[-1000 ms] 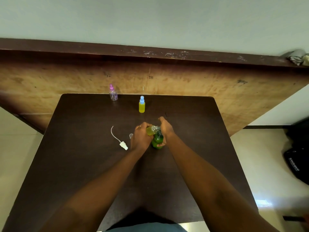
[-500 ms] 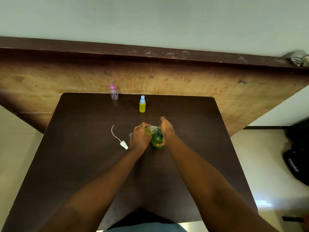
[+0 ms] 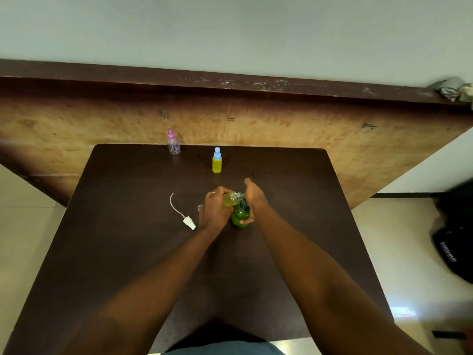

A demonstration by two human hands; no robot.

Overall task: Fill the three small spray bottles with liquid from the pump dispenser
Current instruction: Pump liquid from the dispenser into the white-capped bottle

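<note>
Gripping a tilted spray bottle, left hand sits beside pump dispenser.

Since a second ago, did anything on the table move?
Nothing visibly moved. The left hand still grips the small open bottle at the spout of the green pump dispenser, and the right hand still holds the dispenser. The pink-capped bottle, the blue-capped bottle and the loose white sprayer stayed where they were.
</note>
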